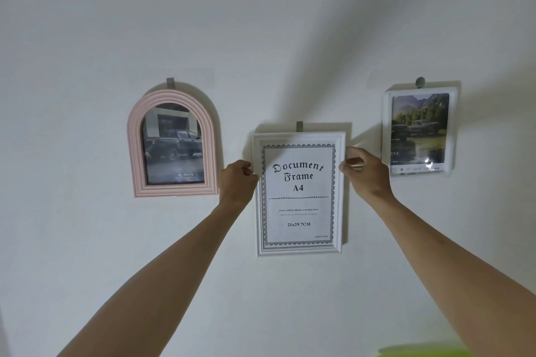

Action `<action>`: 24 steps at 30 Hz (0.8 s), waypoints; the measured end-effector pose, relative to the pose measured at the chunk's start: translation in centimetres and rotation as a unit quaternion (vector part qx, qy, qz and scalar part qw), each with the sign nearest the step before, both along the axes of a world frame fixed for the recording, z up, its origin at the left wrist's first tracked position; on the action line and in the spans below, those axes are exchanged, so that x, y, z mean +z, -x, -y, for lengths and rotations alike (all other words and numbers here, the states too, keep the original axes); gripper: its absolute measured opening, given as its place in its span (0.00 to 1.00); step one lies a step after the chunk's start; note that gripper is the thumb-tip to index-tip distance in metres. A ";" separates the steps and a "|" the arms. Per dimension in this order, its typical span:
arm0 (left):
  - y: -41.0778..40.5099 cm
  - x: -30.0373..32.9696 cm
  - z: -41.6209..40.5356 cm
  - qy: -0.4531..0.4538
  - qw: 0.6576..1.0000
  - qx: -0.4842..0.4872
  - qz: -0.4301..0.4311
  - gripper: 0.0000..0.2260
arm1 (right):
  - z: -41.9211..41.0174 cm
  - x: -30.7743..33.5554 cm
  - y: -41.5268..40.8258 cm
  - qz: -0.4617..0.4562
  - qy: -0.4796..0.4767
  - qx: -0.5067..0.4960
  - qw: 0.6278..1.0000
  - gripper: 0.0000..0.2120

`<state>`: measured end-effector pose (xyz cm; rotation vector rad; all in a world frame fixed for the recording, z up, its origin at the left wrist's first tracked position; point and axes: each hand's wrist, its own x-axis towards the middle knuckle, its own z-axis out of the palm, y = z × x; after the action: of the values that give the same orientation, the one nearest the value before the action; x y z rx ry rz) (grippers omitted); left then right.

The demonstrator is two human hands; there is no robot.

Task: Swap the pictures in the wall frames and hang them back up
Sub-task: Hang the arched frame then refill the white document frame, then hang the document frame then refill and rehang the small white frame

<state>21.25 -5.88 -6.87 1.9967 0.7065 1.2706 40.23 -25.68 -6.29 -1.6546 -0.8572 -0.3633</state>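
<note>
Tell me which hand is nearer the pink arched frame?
Left. The left hand grips the white frame's left edge, beside the pink frame; the right hand holds its far edge.

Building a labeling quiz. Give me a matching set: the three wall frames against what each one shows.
Column 1:
1. pink arched frame
2. white document frame
3. white rounded frame

Column 2:
A. vehicles in front of trees and mountains
B. printed "Document Frame A4" sheet
C. dark pickup truck with a Toyota logo

Pairs: 1-C, 2-B, 3-A
</note>
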 end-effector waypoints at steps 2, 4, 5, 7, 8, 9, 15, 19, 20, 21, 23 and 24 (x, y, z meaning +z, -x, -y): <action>0.0 0.1 0.2 -0.004 1.000 0.004 0.002 0.17 | 0.3 0.1 -0.4 -0.005 0.000 0.003 1.000 0.16; 0.1 0.2 0.4 -0.033 0.999 0.025 0.009 0.19 | 0.8 0.4 -0.9 -0.008 -0.010 0.009 1.000 0.19; 0.0 0.3 0.6 -0.053 0.998 0.040 0.021 0.20 | 1.1 0.6 -1.2 -0.010 -0.019 0.011 1.000 0.20; -0.2 0.6 1.4 -0.095 0.992 0.068 0.055 0.20 | 2.0 1.2 -1.7 -0.010 -0.032 0.009 0.999 0.19; -0.5 0.7 1.9 -0.119 0.987 0.079 0.069 0.20 | 2.5 1.5 -2.0 -0.008 -0.039 0.007 0.999 0.18; -0.8 0.9 2.5 -0.147 0.982 0.087 0.078 0.20 | 3.1 1.9 -2.3 -0.005 -0.049 0.007 0.999 0.17; -5.5 3.5 8.4 -0.252 0.961 0.054 0.102 0.19 | 7.6 4.3 -6.3 0.073 -0.102 -0.071 0.990 0.16; -10.7 5.2 12.3 -0.251 0.963 0.003 0.097 0.20 | 11.2 5.5 -10.6 0.113 -0.073 -0.122 0.983 0.21; -12.0 5.4 13.1 -0.252 0.964 -0.007 0.090 0.20 | 12.1 5.7 -11.7 0.104 -0.064 -0.129 0.984 0.23; -13.3 5.6 14.0 -0.250 0.965 -0.018 0.080 0.20 | 12.9 5.8 -12.8 0.095 -0.054 -0.134 0.985 0.25; -15.6 5.9 15.6 -0.230 0.971 -0.040 0.058 0.20 | 14.2 5.9 -14.6 0.081 -0.030 -0.139 0.986 0.27; -16.7 5.9 16.3 -0.214 0.975 -0.049 0.045 0.20 | 14.7 5.8 -15.4 0.073 -0.019 -0.132 0.988 0.28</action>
<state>37.99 -22.15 -0.92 2.2602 0.2992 1.5406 55.67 -40.42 -0.48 -1.7255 -0.7335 -0.6878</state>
